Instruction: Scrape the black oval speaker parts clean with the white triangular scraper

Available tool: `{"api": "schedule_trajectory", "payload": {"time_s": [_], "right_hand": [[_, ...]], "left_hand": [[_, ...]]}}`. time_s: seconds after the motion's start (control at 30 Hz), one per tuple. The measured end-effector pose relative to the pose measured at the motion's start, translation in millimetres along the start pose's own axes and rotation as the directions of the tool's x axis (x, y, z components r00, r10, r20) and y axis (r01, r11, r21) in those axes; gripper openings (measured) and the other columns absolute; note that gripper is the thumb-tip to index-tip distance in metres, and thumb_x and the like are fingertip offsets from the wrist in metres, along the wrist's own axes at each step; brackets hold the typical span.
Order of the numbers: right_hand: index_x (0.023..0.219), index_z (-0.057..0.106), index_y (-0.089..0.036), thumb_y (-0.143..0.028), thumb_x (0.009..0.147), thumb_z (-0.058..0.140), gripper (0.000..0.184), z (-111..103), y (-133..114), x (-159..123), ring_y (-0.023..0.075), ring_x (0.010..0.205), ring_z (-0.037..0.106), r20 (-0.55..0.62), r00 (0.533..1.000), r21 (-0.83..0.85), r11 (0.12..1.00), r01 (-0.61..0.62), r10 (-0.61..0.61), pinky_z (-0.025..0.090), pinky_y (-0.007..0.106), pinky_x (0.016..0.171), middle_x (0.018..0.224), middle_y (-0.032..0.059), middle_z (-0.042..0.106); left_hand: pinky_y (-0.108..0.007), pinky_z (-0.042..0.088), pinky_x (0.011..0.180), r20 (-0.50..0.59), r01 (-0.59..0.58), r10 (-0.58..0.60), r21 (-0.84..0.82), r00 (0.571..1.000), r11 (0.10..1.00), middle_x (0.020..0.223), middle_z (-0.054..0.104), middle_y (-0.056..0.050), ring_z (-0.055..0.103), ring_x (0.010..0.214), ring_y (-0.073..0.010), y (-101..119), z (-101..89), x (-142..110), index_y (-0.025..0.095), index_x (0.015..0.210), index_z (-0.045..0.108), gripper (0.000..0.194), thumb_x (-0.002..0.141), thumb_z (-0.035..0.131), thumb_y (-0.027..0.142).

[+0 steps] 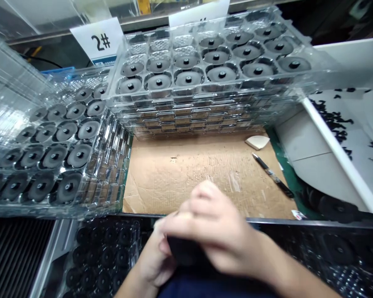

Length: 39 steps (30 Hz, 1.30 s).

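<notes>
In front of my body, at the near edge of the cardboard, my two hands are brought together. My right hand (211,225) is closed, its fingers curled over the top of a black part (186,249). My left hand (161,254) closes round the same part from the left side. Only a dark face of it shows between the hands; the fingers and some blur hide its full shape. Beyond them lies a cardboard sheet (180,169) with small dark specks, a pen (272,174) and a pale wedge-shaped piece (257,142).
Stacked clear trays (186,89) of black discs with centre posts stand at the back. Another tray stack (90,174) rises on the left. At right, a white bin (338,165) holds small black bits. A lower tray (104,256) sits at near left. A "2#" sign (99,39) hangs behind.
</notes>
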State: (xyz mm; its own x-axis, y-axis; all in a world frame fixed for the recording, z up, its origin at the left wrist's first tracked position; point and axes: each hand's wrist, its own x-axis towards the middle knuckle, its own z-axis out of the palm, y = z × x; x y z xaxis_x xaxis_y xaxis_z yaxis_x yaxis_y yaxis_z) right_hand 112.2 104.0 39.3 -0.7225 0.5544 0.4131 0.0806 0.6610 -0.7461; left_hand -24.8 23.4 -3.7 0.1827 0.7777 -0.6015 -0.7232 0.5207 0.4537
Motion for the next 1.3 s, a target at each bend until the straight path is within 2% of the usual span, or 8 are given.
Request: {"api": "schedule_trajectory", "payload": {"time_s": [0.07,0.2,0.57,0.83,0.97,1.03,1.13,1.3], "right_hand": [[0.101,0.064,-0.021,-0.015,0.09,0.043,0.025,0,19,-8,0.0145,0.08,0.056,-0.102,0.963,0.062,0.968,-0.244,0.249,0.042,0.029,0.073,0.087,0.002,0.066],[0.104,0.064,-0.023,-0.024,0.089,0.045,0.025,16,60,-38,0.0166,0.081,0.06,-0.143,0.788,0.05,0.8,-0.599,0.599,0.049,0.029,0.068,0.09,0.0044,0.063],[0.111,0.062,-0.018,-0.023,0.083,0.046,0.033,69,64,-93,0.0193,0.073,0.061,-0.201,0.71,-0.148,0.696,-0.703,0.674,0.053,0.035,0.063,0.103,0.0117,0.053],[0.113,0.055,-0.017,-0.024,0.089,0.046,0.027,32,46,-51,0.0164,0.075,0.059,-0.266,0.738,-0.094,0.745,-0.661,0.621,0.05,0.028,0.065,0.091,0.0061,0.062],[0.108,0.057,-0.016,-0.018,0.089,0.044,0.023,29,1,-13,0.0153,0.083,0.058,-0.261,0.888,0.053,0.924,-0.379,0.379,0.049,0.028,0.072,0.095,0.0063,0.062],[0.106,0.057,-0.014,-0.013,0.088,0.042,0.023,30,-12,-2,0.0146,0.083,0.058,-0.126,0.928,0.098,0.935,-0.341,0.352,0.049,0.027,0.073,0.093,0.0066,0.062],[0.101,0.06,-0.016,-0.011,0.089,0.043,0.022,31,-13,4,0.0123,0.077,0.059,0.101,0.901,0.09,0.898,-0.43,0.421,0.048,0.024,0.069,0.088,0.0036,0.062],[0.111,0.056,-0.011,-0.014,0.09,0.038,0.027,38,-13,0,0.0173,0.083,0.058,-0.2,0.923,0.018,0.943,-0.332,0.329,0.049,0.032,0.075,0.094,0.0101,0.062]], "left_hand": [[-0.028,0.053,0.072,0.036,-0.019,0.019,-0.019,0.999,1.0,0.091,0.072,-0.005,0.067,0.083,-0.0228,2,-1.8,0,0.02,0.094,0.07,0.055,0.045,0.083,0.041],[-0.03,0.055,0.072,0.03,-0.047,0.05,-0.095,0.998,0.994,0.103,0.071,-0.006,0.068,0.09,-0.0248,8,-4.3,-2,0.032,0.108,0.063,0.056,0.054,0.079,0.036],[-0.034,0.054,0.083,-0.064,-0.145,0.136,-0.17,0.989,0.975,0.12,0.064,-0.01,0.061,0.106,-0.0284,7,-13.2,6,0.027,0.114,0.059,0.052,0.065,0.073,0.035],[-0.036,0.049,0.09,-0.111,-0.181,0.168,-0.117,0.98,0.976,0.119,0.064,-0.01,0.059,0.109,-0.0275,4,-6.3,5,0.024,0.118,0.056,0.053,0.068,0.072,0.033],[-0.032,0.047,0.091,-0.117,-0.173,0.166,-0.052,0.979,0.984,0.109,0.068,-0.008,0.06,0.105,-0.0231,-1,-8.0,5,0.022,0.112,0.062,0.046,0.068,0.072,0.031],[-0.029,0.047,0.09,-0.15,-0.158,0.151,-0.033,0.977,0.987,0.108,0.068,-0.006,0.06,0.103,-0.0206,-2,-10.8,4,0.023,0.111,0.062,0.041,0.072,0.07,0.025],[-0.02,0.05,0.079,-0.198,-0.2,0.19,-0.031,0.962,0.979,0.101,0.071,-0.002,0.064,0.091,-0.0143,-2,-11.0,2,0.025,0.106,0.065,0.037,0.07,0.071,0.018],[-0.016,0.049,0.067,-0.158,-0.159,0.152,-0.037,0.976,0.987,0.069,0.069,0.002,0.063,0.069,-0.0103,3,-3.6,0,0.02,0.086,0.071,0.026,0.062,0.078,0.022]]}}
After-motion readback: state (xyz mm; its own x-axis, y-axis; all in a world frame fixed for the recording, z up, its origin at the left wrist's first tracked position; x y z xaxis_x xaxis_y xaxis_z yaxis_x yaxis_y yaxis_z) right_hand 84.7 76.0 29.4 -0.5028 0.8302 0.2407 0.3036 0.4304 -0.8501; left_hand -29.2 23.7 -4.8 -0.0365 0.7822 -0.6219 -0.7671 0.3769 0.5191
